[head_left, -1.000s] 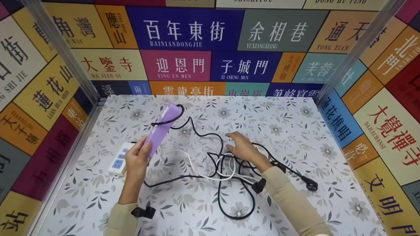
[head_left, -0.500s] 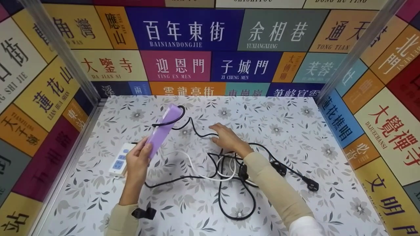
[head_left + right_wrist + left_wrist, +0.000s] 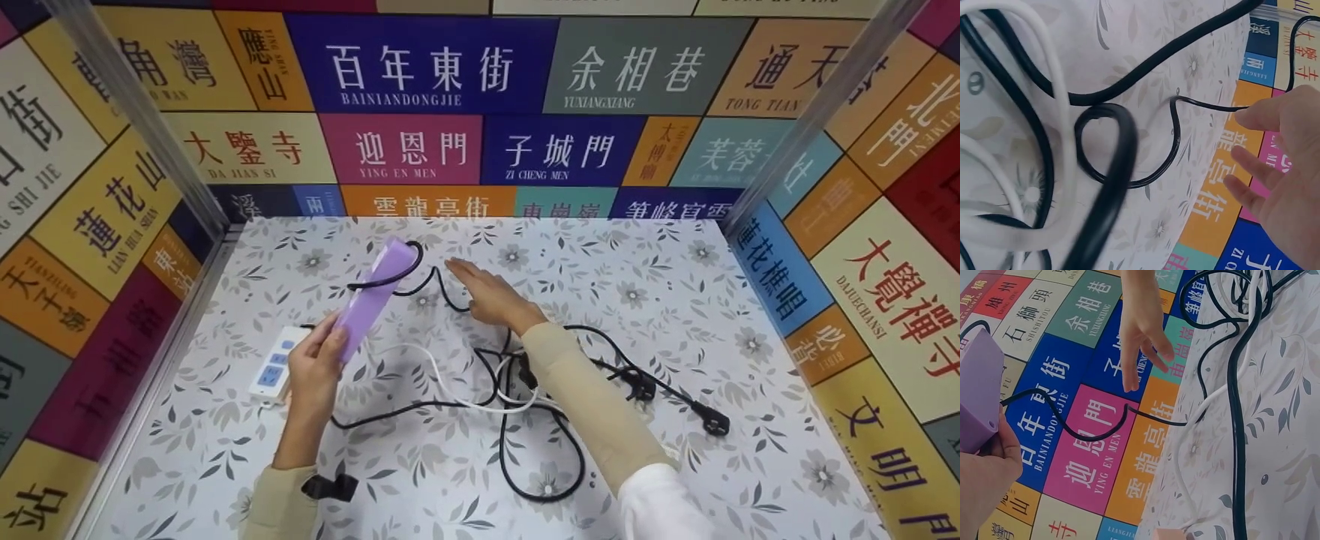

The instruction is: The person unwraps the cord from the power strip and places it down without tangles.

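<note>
In the head view my left hand (image 3: 315, 360) grips the near end of a long purple power strip (image 3: 371, 296), held tilted above the table. A black cord (image 3: 441, 289) loops over the strip's far end and trails right. Fingers extended, my right hand (image 3: 495, 296) hovers to the right of the strip, over or beside that cord; contact is unclear in the head view. The right wrist view has the hand (image 3: 1294, 180) with its fingers apart near the thin cord (image 3: 1207, 104). In the left wrist view, a small hole shows in the purple strip's end (image 3: 979, 388).
A white power strip (image 3: 271, 371) with blue sockets lies left of my left hand. Tangled black and white cords (image 3: 501, 450) spread around my right forearm. Black plugs (image 3: 711, 418) lie to the right. Walls with printed signs (image 3: 405, 150) enclose the patterned table.
My right hand has moved left and away from me, from above the tangled cords toward the purple power strip. The left hand and the strip have hardly moved.
</note>
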`<state>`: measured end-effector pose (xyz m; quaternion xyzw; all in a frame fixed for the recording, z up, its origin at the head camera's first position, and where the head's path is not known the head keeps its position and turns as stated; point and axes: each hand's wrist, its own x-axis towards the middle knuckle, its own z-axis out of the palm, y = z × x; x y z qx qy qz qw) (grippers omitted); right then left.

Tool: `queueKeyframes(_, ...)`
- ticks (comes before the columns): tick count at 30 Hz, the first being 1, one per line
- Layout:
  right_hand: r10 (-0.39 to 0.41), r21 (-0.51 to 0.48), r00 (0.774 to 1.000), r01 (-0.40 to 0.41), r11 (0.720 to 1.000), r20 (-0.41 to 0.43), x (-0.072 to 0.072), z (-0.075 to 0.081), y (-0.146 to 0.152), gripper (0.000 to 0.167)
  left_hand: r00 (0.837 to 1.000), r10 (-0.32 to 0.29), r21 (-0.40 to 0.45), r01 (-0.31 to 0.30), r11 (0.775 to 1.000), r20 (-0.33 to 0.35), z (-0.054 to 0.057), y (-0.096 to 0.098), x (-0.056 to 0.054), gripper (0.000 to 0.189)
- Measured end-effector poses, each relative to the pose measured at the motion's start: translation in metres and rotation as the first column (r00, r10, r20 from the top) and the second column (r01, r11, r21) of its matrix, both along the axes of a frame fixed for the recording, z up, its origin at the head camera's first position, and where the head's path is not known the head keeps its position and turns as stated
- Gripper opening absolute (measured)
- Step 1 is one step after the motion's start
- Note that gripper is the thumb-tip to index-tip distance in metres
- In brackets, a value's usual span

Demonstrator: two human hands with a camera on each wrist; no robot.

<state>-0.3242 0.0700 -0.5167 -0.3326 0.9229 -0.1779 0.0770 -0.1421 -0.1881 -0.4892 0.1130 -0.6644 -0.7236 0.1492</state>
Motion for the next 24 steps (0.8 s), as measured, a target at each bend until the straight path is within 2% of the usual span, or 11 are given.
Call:
queueKeyframes(4,0.039,-0.003,0.999,-0.039,0.999,-0.034,-0.005,0.001,-0.011,0.092,1.000,-0.016,0.043,0.016,0.999,-0.002,0.000,0.001,0.000,0.048)
queueKeyframes(7,0.061,0.046,0.997,-0.059,0.997,-0.049,-0.006,0.002,-0.017,0.091,0.999,-0.031,0.056,0.032,0.998,-0.008,0.001,0.001,0.000,0.049)
queueKeyframes(10,0.055,0.082,0.996,-0.050,0.995,-0.071,-0.006,0.000,-0.021,0.075,1.000,-0.016,0.020,0.016,1.000,-0.001,0.001,0.000,-0.001,0.048)
queueKeyframes(13,0.053,0.070,0.991,-0.044,0.997,-0.124,-0.005,-0.001,-0.024,0.048,1.000,0.011,-0.021,-0.010,1.000,0.006,0.000,-0.002,0.000,0.046)
queueKeyframes(16,0.067,0.058,0.976,-0.056,0.997,-0.205,-0.004,-0.001,-0.025,0.027,1.000,0.000,-0.003,0.000,1.000,-0.001,0.000,-0.003,-0.001,0.046)
queueKeyframes(18,0.081,0.054,0.959,-0.068,0.996,-0.271,-0.003,0.000,-0.025,0.022,1.000,-0.009,0.004,0.009,1.000,-0.009,0.000,-0.003,0.000,0.046)
queueKeyframes(21,0.070,-0.006,0.938,-0.076,0.997,-0.338,-0.002,0.004,-0.025,0.024,1.000,-0.008,-0.010,0.007,1.000,-0.017,0.000,-0.003,0.000,0.046)
queueKeyframes(24,0.026,-0.139,0.924,-0.085,0.987,-0.381,-0.001,0.013,-0.025,0.026,1.000,0.009,-0.038,-0.010,0.999,-0.020,-0.001,-0.004,0.001,0.044)
